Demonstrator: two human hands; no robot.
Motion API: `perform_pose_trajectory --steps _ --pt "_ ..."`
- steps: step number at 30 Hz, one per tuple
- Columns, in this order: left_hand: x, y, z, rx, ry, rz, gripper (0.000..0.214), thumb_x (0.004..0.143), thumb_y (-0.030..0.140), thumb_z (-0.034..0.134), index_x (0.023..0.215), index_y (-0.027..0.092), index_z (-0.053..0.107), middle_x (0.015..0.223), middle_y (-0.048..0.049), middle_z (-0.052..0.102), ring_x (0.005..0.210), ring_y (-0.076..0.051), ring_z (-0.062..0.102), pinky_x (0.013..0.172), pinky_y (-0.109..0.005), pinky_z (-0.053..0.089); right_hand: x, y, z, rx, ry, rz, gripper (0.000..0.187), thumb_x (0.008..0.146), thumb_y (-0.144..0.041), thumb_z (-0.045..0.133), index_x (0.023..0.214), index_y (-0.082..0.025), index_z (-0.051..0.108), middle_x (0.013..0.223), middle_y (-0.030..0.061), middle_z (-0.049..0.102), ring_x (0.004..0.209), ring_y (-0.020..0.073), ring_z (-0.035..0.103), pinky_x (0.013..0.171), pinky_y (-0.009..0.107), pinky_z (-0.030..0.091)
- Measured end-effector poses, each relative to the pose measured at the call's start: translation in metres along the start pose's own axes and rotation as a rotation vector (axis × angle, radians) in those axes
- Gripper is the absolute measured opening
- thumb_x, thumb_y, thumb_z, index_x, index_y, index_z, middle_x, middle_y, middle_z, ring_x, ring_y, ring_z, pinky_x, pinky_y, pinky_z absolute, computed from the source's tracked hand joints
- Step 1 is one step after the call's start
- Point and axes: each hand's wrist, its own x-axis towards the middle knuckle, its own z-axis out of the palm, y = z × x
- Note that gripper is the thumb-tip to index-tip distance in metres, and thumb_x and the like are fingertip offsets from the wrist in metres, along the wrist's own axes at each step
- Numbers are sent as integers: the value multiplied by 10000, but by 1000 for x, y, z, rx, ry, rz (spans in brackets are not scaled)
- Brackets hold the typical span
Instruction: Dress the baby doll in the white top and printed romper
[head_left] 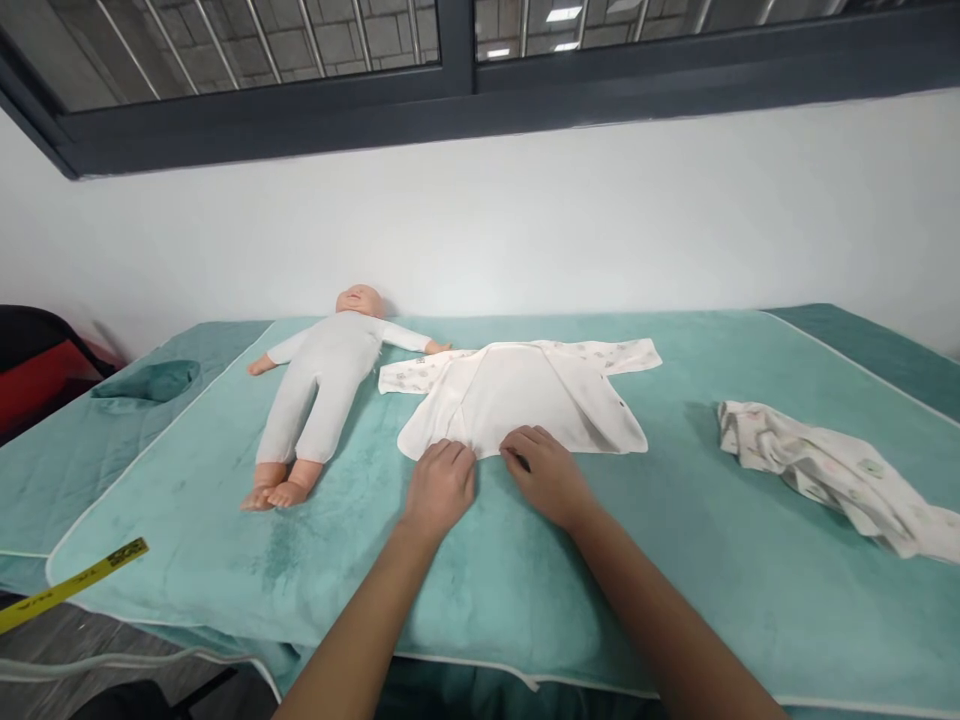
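Observation:
A white baby jacket [525, 395] lies spread open on the teal mat [675, 560], sleeves out to both sides. My left hand [441, 487] rests at its lower hem, fingers curled and pinching the edge. My right hand [546, 472] is beside it at the same hem, fingers bent onto the cloth. To the left lies a baby doll [322, 375] in a pale grey suit, on its back, head toward the wall, one arm reaching the jacket's sleeve.
A crumpled patterned garment [825, 470] lies on the mat at the right. A yellow measuring tape [71, 585] sticks out at the lower left. A white wall and a dark window frame stand behind; a red and black object [34, 370] is at the far left.

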Motion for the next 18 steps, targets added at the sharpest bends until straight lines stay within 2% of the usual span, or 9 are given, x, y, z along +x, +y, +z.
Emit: perform_pose_trajectory --steps 7,11,13,15,18 --pt "0 1 0 31 8 -7 224 858 69 464 685 192 535 737 -51 571 727 -189 501 669 -331 387 1 2 1 17 44 4 185 950 -201 440 855 -201 600 886 39 642 847 166 568 797 311 468" --pt "1 1 1 29 -7 -11 201 844 71 482 696 193 541 757 -54 581 747 -197 513 675 -342 386 27 4 8 -52 64 -7 206 942 -182 424 985 -191 625 1045 77 651 992 189 576 878 333 482" --pt "0 1 1 25 -6 -7 198 840 74 486 691 194 538 759 -55 585 749 -199 515 678 -345 390 48 4 16 -109 20 3 267 951 -217 422 1125 -165 618 1236 112 611 1160 221 533 976 367 454" --pt "-1 0 1 25 7 -1 205 834 68 482 683 194 536 753 -56 586 743 -197 515 676 -343 390 67 3 26 -187 -68 34 375 971 -278 414 1271 -110 562 1411 148 501 1311 256 441 1068 401 391" --pt "-4 -1 2 25 43 16 218 822 53 468 672 193 540 726 -56 580 727 -192 515 668 -335 385 82 1 41 -304 -208 43 523 1006 -362 350 1401 -33 447 1510 196 376 1427 289 308 1157 460 265"
